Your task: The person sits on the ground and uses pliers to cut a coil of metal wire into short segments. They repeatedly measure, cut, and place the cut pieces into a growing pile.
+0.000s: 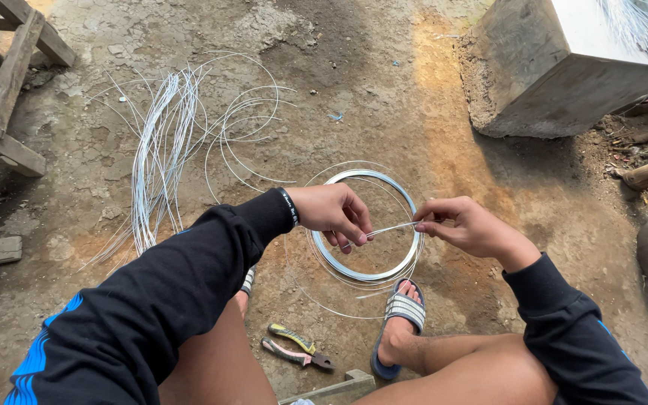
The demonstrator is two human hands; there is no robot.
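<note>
— Where was the wire strand [393, 229]?
— Stretched between both hands above the wire coil [367, 225]; left hand [333, 214] and right hand [465, 225] each pinched an end.
— The danger?
— A slipped pinch could have whipped the springy end into fingers, I'd judge

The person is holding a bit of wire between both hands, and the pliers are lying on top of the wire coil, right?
Not quite. Both hands, left hand and right hand, do hold the wire piece, but the pliers lie on the dirt near the sandal, apart from the wire coil. The head view shows it.
</note>
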